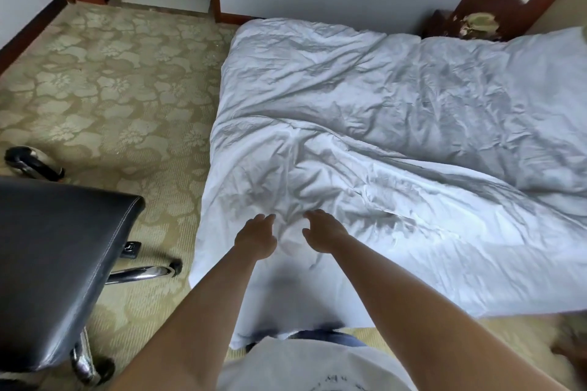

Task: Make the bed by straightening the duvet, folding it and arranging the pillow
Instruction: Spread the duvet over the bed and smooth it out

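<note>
My left hand (255,240) and right hand (324,233), fingers loosely spread and holding nothing, reach over the duvet (397,143), spread but badly creased across the frame's right, so smoothing, folding and the pillow remain, I judge.

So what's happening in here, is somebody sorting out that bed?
Yes. A person stands at the near side of the bed, both arms stretched out over a crumpled white duvet. The left hand and right hand reach side by side with loosely bent fingers, gripping nothing yet. The duvet lies wrinkled, not yet folded. A black office chair stands on the patterned carpet to the left.
</note>
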`<state>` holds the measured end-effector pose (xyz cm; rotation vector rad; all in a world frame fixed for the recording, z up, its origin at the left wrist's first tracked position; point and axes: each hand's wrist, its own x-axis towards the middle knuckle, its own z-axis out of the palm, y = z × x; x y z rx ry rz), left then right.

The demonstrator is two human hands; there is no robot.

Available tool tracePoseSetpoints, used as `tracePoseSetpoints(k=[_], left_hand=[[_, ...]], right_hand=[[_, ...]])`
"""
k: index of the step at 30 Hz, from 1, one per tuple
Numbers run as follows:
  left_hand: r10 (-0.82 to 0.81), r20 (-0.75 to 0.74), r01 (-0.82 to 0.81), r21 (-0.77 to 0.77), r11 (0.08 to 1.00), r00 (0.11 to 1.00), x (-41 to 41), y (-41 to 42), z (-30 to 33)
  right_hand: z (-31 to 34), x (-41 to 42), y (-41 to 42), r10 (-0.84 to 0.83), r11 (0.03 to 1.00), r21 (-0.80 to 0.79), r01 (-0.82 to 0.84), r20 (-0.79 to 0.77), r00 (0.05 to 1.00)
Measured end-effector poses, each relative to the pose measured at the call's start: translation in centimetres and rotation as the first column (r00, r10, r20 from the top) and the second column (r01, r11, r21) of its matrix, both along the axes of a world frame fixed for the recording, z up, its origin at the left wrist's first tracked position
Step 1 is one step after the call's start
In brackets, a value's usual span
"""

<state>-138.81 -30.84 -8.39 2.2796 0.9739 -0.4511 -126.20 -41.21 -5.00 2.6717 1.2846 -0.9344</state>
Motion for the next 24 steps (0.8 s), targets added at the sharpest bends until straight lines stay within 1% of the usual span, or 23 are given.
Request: tracePoseSetpoints(k=[5, 11, 15, 18, 21, 24], left_hand=[[-0.027, 0.0, 0.027, 0.022, 0.999, 1.0, 3.1, -1.0, 1.1], [-0.099, -0.031, 0.1, 0.048, 0.994, 0.995, 7.6, -3.7, 1.4], [-0.15, -0.079, 0.151, 0.014, 0.988, 0.986, 11.7, -6.7, 1.1], [-0.126, -0.122, 0.128, 0.008, 0.992, 0.985, 15.2, -9.0, 0.7], [-0.061, -0.102, 0.063, 0.015, 0.998, 0.993, 19.8, -12.1, 1.0], [-0.035, -0.101, 0.035, -0.007, 0.999, 0.994, 24.4, -15.8, 1.3]], right_hand=[[0.3, 2.5, -2.9, -0.046, 0.999, -0.025, 0.047, 0.034, 0.998], [0.3, 6.8, -6.5, -0.094, 0.996, 0.003, 0.094, 0.037, 0.995], [-0.6, 11.3, -10.1, -0.128, 0.992, 0.0, 0.128, 0.032, 0.991], [-1.6, 15.3, -13.0, -0.123, 0.992, 0.001, 0.123, 0.019, 0.992], [-2.2, 20.3, -16.0, -0.089, 0.996, 0.028, 0.089, 0.001, 0.996], [-2.7, 25.2, -19.0, -0.059, 0.997, 0.049, 0.061, -0.045, 0.997]])
